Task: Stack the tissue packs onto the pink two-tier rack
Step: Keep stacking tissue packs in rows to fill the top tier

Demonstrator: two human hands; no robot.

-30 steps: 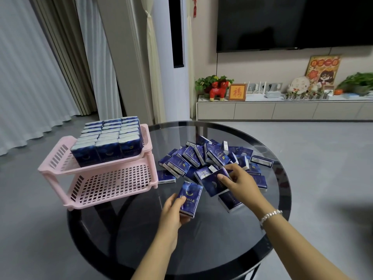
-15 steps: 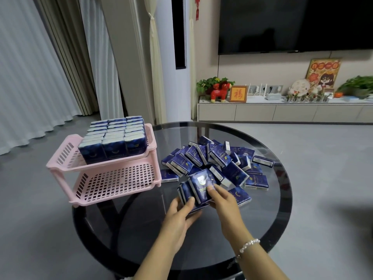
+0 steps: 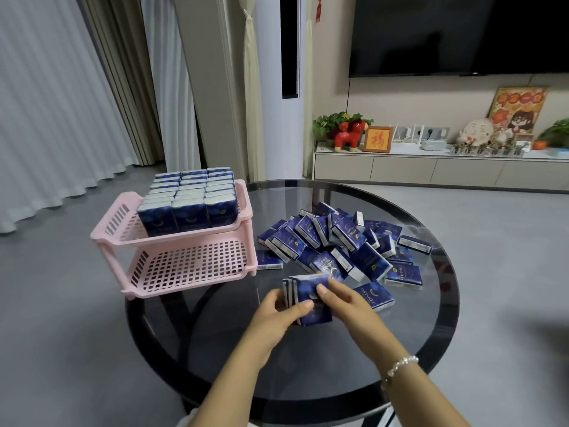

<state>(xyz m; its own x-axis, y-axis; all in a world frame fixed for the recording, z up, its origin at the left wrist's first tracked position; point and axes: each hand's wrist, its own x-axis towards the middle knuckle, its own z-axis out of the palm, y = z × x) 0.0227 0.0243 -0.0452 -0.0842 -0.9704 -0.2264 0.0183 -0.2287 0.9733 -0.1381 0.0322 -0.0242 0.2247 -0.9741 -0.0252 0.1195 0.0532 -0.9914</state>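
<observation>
Two hands meet over a round dark glass table (image 3: 308,365) with a black rim, standing on a grey floor. Behind it run pale curtains (image 3: 61,103), a white column, a wall-mounted television (image 3: 455,32) and a low cabinet (image 3: 431,171) carrying a red horse figure (image 3: 349,135), a framed character, plants and small ornaments.

The pink two-tier rack (image 3: 172,257) sits at the table's left edge. Its upper tier is packed with upright blue tissue packs in three rows; its lower tier shows only bare grid. A loose heap of tissue packs (image 3: 341,241) lies on the glass to the right of the rack.

Near the front of the heap, the left hand (image 3: 277,312) and the right hand (image 3: 345,300) both grip a small bundle of packs (image 3: 308,300) held side by side, thumbs on the near face and fingers curled round the ends. A beaded bracelet (image 3: 400,365) circles the right wrist.

A second ago the hands were apart, each with a single pack; half a second ago they were pressing packs together closer to the heap. The bundle now sits nearer the person and is squared up.
</observation>
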